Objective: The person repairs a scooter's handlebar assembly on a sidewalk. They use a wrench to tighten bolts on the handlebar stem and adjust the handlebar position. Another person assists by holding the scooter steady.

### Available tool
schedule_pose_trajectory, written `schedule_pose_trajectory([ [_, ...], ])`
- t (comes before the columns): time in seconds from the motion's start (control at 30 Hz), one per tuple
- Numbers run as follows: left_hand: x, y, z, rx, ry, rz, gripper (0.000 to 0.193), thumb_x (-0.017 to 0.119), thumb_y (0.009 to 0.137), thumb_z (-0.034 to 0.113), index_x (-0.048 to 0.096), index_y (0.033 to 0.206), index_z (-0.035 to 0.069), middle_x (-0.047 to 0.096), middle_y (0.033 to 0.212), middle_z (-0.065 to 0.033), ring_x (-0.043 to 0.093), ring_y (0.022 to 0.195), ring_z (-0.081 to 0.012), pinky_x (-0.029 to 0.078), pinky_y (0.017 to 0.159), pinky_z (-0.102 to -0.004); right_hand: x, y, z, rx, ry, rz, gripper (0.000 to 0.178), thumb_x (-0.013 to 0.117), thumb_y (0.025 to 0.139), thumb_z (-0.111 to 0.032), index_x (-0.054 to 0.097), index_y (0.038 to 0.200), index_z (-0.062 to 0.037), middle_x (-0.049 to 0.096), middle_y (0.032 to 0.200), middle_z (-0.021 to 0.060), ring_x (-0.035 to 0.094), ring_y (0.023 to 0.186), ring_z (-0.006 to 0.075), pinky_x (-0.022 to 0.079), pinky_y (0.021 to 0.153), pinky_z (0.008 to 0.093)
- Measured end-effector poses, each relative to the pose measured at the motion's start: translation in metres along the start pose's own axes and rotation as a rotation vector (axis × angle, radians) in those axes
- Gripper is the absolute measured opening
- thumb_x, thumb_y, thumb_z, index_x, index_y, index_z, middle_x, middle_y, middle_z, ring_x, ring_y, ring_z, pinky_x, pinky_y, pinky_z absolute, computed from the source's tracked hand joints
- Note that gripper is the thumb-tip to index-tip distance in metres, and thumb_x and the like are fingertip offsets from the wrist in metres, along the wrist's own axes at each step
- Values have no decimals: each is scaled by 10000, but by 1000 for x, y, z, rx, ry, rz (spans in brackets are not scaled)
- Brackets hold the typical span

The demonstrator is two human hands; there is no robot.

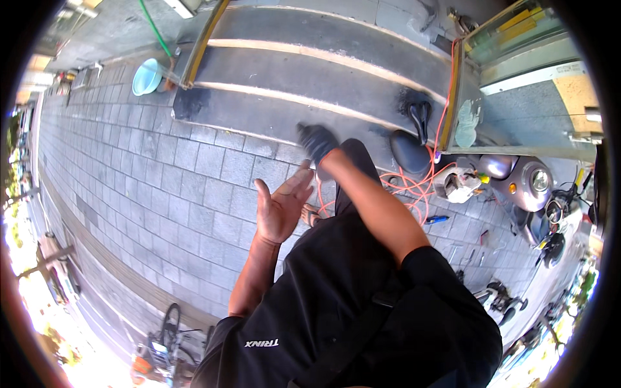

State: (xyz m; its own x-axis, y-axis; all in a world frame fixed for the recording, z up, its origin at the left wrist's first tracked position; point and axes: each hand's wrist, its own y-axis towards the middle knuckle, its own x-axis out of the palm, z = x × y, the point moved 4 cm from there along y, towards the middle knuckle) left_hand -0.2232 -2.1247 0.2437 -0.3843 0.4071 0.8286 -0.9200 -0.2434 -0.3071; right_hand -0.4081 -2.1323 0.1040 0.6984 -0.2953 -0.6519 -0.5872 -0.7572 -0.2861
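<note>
My left hand [279, 208] is bare and open, palm turned up and fingers spread, above the grey paving. Nothing lies in its palm. Just beyond it, my right hand [317, 142] wears a dark glove [319, 143]. Motion blurs that hand, so its fingers cannot be made out. It is in the air near my knee and the lowest step, close to the left fingertips but seemingly apart from them. A sandalled foot [311, 215] shows partly behind the left hand.
Wide grey steps [278, 110] rise ahead. At right are a bicycle saddle [420, 121], a dark rounded seat [409, 152], a tangled orange hose [420, 189], a blue tool [437, 220] and a scooter [532, 183]. A light-blue bucket [147, 76] stands far left; a bicycle [171, 326] lower left.
</note>
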Motion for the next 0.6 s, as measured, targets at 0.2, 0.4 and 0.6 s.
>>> schedule_pose_trajectory([
  [0.2,42,149,92,-117,-314,11,1090,276,893,849,284,1558,-15,281,1630,-190,265,1501,-365,208,1221,-525,-162,110,-46,271,858,88,372,603,994,-339,703,838,-16,698,763,110,650,680,205,526,644,380],
  [0.4,101,253,171,-231,-441,225,919,261,956,771,398,1516,56,419,1562,-138,382,1439,-358,249,1212,-514,-215,132,-168,-708,-154,188,168,636,813,-257,648,689,-145,657,746,65,650,731,254,458,721,415],
  [0.6,93,324,221,-180,-433,270,716,204,1042,613,488,1405,66,515,1438,-145,485,1330,-332,393,1133,-491,-250,206,-195,-521,-195,-38,209,587,848,-280,677,810,-95,677,762,103,680,712,287,511,683,471],
])
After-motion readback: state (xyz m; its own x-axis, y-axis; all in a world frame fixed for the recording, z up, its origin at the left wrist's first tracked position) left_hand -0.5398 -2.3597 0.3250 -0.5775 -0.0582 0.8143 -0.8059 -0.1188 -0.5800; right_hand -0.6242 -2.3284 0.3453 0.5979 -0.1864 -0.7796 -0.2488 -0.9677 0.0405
